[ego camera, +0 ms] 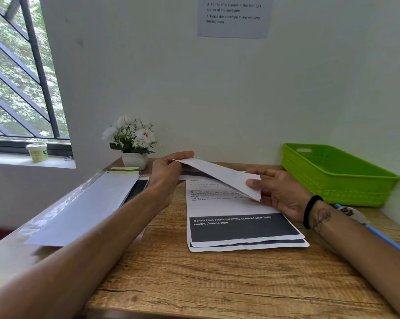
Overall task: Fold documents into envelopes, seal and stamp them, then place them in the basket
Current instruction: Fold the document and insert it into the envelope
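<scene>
The wood-grain desk [217, 284] runs from the window side to the right wall. At its far right corner stands the bright green perforated plastic basket [339, 173], with nothing visible in it from this angle. Along the left edge lies a clear plastic sleeve of white envelopes [84, 210]. At centre lies a loose stack of white printed documents with dark grey bands [242, 229], squared roughly to the desk's front edge.

The folded white paper piece [219, 174], either an envelope or a folded sheet, cannot be told apart, is held clear of the stack, above its far end. Its long axis runs left to right, the left end higher and farther, the right end lower and nearer. The left hand [169, 166] holds the left tip, fingers extended along the top edge. The right hand [277, 188] pinches the right end, thumb on the near face.

Judgement: the step in hand is folding or preparing the insert. To do it well, the edges should be brought flush before creasing, the piece laid flat on the desk, and the crease pressed from the centre outward. Sealing, stamping and placing in the basket appear outstanding.
</scene>
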`<state>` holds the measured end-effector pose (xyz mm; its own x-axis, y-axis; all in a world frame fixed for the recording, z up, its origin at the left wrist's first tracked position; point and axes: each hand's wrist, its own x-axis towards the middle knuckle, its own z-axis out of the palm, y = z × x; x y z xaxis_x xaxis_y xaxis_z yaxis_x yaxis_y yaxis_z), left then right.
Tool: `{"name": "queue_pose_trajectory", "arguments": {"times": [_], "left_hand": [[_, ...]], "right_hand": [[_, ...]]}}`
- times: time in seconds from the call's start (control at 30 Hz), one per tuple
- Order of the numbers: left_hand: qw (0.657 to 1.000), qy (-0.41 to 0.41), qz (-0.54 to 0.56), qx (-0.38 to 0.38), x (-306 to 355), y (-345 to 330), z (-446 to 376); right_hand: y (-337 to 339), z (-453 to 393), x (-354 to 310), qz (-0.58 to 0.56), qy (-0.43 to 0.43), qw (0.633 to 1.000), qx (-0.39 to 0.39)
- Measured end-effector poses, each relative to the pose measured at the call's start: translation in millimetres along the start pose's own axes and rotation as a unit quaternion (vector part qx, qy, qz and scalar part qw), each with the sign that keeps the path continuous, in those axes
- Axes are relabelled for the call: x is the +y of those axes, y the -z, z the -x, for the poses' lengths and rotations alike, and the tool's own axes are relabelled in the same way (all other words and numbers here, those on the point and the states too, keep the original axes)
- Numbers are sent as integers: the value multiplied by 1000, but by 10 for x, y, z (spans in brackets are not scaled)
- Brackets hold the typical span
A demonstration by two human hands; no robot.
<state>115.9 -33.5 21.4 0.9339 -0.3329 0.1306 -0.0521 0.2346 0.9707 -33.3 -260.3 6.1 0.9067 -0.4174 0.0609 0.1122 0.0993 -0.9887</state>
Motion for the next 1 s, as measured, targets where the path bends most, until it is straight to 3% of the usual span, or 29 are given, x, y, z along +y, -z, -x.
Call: {"name": "queue_pose_trajectory", "arguments": {"times": [0.17,0.27,0.3,0.37,0.43,0.47,0.67,0.83,1.0], "left_hand": [[1000,-7,-2,21,75,-4,10],[985,-114,-125,18,69,15,0],[963,-181,-200,14,47,31,0],[885,-305,-352,9,10,40,18],[816,-376,-439,2,-1,4,84],[801,-389,-455,-4,-3,-27,121],[761,-454,-463,-30,-27,-150,220],[714,-514,-475,-14,-25,-181,290],[693,-548,-466,-55,-35,-223,345]], "right_hand": [[-22,36,-16,44,67,995,57],[-28,32,-18,112,130,979,107],[-42,33,-24,141,162,969,120],[-103,49,-52,200,220,945,137],[-195,86,-82,233,263,926,139],[-236,105,-91,243,280,918,139],[-297,186,-94,345,341,863,142],[-378,289,-92,451,403,783,143],[-445,316,-75,463,438,765,89]]}}
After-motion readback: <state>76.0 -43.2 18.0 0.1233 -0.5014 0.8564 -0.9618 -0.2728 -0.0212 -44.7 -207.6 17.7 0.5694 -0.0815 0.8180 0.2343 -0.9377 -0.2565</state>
